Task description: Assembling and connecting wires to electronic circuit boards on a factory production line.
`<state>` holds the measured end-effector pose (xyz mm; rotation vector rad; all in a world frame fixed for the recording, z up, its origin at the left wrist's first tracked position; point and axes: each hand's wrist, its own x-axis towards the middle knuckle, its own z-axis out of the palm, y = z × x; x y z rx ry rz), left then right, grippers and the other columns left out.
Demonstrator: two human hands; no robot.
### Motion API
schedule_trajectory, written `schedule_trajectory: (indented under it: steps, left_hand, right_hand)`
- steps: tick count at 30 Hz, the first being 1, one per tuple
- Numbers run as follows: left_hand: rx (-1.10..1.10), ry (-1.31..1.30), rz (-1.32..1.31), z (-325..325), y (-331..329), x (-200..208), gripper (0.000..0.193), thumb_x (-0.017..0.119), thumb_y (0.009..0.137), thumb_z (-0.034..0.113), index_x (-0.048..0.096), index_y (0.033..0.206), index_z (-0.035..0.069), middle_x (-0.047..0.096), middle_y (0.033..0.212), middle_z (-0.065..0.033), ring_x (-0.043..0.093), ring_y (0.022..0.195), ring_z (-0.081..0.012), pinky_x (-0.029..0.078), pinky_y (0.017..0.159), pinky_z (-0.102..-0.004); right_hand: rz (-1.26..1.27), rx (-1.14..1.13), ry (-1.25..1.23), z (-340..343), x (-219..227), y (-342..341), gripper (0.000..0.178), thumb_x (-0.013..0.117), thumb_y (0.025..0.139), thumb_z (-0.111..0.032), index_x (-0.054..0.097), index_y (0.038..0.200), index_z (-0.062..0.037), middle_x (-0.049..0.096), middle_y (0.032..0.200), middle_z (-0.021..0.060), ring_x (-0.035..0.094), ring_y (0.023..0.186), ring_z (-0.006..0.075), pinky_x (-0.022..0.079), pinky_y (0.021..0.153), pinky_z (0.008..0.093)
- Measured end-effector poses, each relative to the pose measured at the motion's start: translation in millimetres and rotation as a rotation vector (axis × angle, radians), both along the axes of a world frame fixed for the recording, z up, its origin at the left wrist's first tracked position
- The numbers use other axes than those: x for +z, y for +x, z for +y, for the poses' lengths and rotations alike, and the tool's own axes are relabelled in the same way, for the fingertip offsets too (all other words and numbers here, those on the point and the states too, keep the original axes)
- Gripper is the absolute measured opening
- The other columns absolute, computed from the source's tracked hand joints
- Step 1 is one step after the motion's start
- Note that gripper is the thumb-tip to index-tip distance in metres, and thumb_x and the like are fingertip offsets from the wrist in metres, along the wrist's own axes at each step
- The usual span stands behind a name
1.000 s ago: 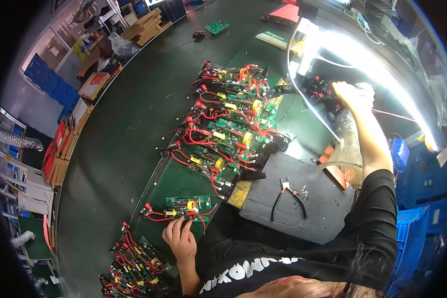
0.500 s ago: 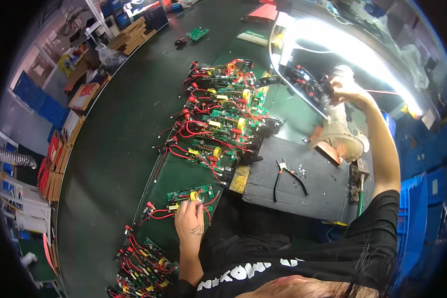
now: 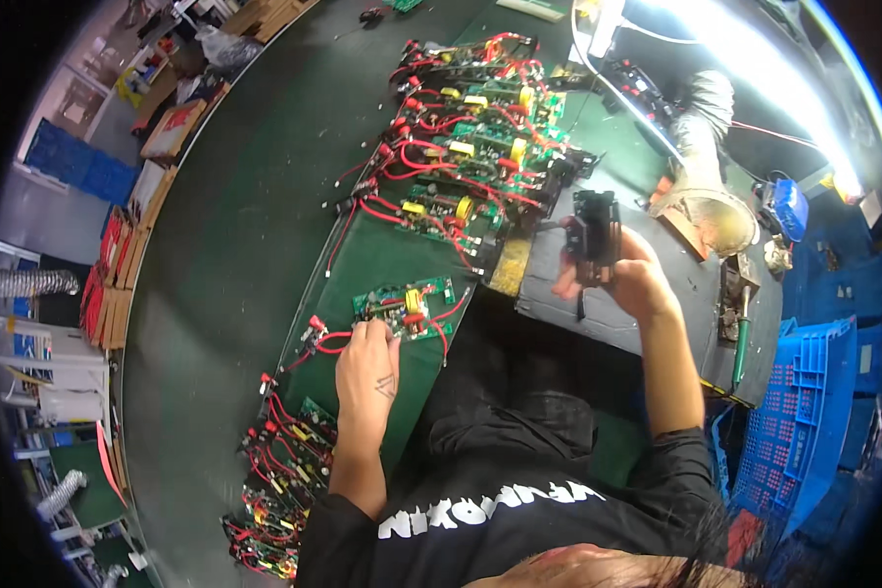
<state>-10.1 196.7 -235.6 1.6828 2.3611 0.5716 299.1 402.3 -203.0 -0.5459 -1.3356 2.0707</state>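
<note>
My left hand [image 3: 366, 370] is closed at the near edge of a green circuit board [image 3: 438, 292], its fingertips pinching the board's corner. The board carries a yellow coil [image 3: 413, 300] and red wires, and lies on the green bench top. To the right, my right hand [image 3: 642, 277] grips a black plastic part [image 3: 596, 235] with ribbed sides, raised above a dark grey pad [image 3: 549, 299]. Fingers and thumb wrap its lower end. The part hides some of the pad.
A row of wired circuit boards [image 3: 461, 147] runs across the bench beyond my hands; more boards [image 3: 284, 470] are piled at near left. Beyond the pad stand a flared duct mouth [image 3: 720, 220] and a green-handled tool [image 3: 742, 348]. A blue crate [image 3: 794, 421] sits at right.
My right hand has come back from beside the duct toward the middle, now holding the black plastic part out over the pad. My left hand remains at the circuit board. The whole view has shifted.
</note>
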Motion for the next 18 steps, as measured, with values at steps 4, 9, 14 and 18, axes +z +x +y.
schedule_trajectory:
  steps: [4,9,14,18]
  left_hand:
    - [-0.028,0.038,0.004,-13.0,-1.9,-0.9,0.009,0.066,0.093,0.008,0.063,0.095,0.0,0.065,0.097,-0.0201,0.066,0.086,-0.0422,0.053,0.074,-0.0502]
    - [0.013,0.069,-0.082,-12.9,4.5,-8.8,0.008,0.069,0.089,0.001,0.065,0.095,-0.002,0.064,0.094,-0.0194,0.065,0.082,-0.0387,0.051,0.073,-0.046]
    - [0.104,0.156,-0.216,-3.4,21.2,-15.9,0.009,0.069,0.088,-0.002,0.063,0.094,-0.003,0.059,0.089,-0.0153,0.06,0.071,-0.0288,0.048,0.067,-0.0386]
    - [0.241,0.109,-0.341,-5.7,28.4,-24.9,0.007,0.07,0.09,-0.003,0.064,0.093,-0.003,0.061,0.088,-0.0112,0.064,0.075,-0.0197,0.053,0.069,-0.0312]
  right_hand:
    - [0.108,0.091,-0.072,-19.0,-14.2,-26.9,0.096,0.076,0.079,-0.043,0.037,0.148,0.0116,0.065,0.112,0.0263,0.074,0.091,0.0401,0.063,0.076,0.0454]
    - [0.071,0.1,-0.096,-18.8,-21.7,-34.7,0.091,0.078,0.077,-0.036,0.04,0.145,0.0106,0.069,0.101,0.0269,0.074,0.089,0.0396,0.063,0.077,0.0464]
    - [0.021,0.111,-0.075,-16.0,-37.2,-14.5,0.099,0.084,0.082,-0.049,0.038,0.148,0.0071,0.069,0.108,0.0277,0.073,0.098,0.0399,0.06,0.087,0.0458]
    - [0.012,0.094,-0.112,-23.3,-55.0,-1.5,0.094,0.081,0.083,-0.04,0.035,0.147,0.0104,0.068,0.105,0.0268,0.073,0.094,0.0405,0.061,0.085,0.0472]
